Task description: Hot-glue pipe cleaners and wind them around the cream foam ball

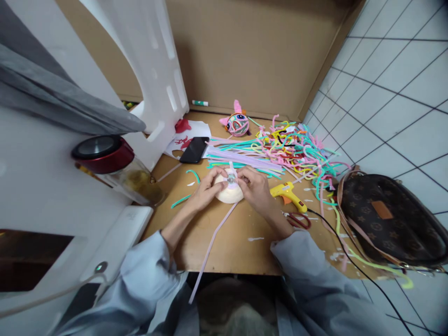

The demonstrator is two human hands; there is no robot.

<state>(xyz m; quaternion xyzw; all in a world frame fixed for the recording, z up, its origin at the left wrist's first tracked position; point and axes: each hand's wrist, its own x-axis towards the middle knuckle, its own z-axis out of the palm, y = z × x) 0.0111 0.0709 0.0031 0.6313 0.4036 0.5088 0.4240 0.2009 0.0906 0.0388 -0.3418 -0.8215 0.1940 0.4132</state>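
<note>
My left hand (209,187) and my right hand (257,189) meet over a cream-white, ring-like round thing (229,195) on the table. Both are closed, pinching a lilac pipe cleaner from either side. It bends around a small clear, shiny piece (231,178) at the middle, and one short end sticks up beyond my fingers. A long lilac pipe cleaner (213,242) runs from the round thing over the table's front edge. Just right of my right hand lies a yellow glue gun (289,193), with red-handled scissors (297,220) below it.
Straight pipe cleaners (245,158) lie behind my hands, beside a tangled heap (297,144). A pink-eared ball figure (238,123) and a black phone (194,150) are farther back. A glass jar (135,179) stands left; a brown bag (392,219) sits right, near the glue gun's cord (353,254).
</note>
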